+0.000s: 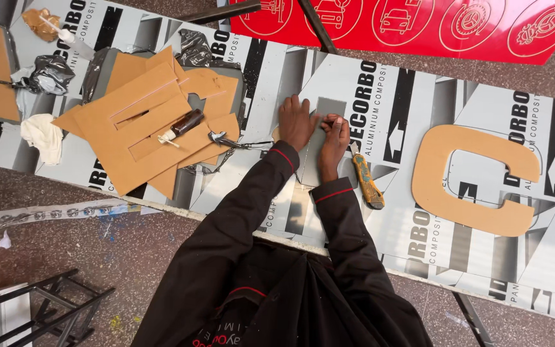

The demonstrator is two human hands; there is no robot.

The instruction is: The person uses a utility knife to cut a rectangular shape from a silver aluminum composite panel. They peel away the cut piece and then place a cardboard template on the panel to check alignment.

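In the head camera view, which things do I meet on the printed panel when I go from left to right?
White cloth → pile of brown cut-out shapes → left hand → right hand → yellow utility knife → brown C-shaped letter.

Even, soft daylight, fairly bright, no single strong source visible. Shadows weak and short; faint ones under the hands (316, 132) and along the edges of the brown cutout letters (152, 125). Mild sheen on the white printed panel (419, 83) and glare on crumpled plastic film (49, 72) in the upper left of the frame. Focus sharp across the centre; slight wide-angle stretch and softness toward corners. Dark sleeves lose detail at the bottom.
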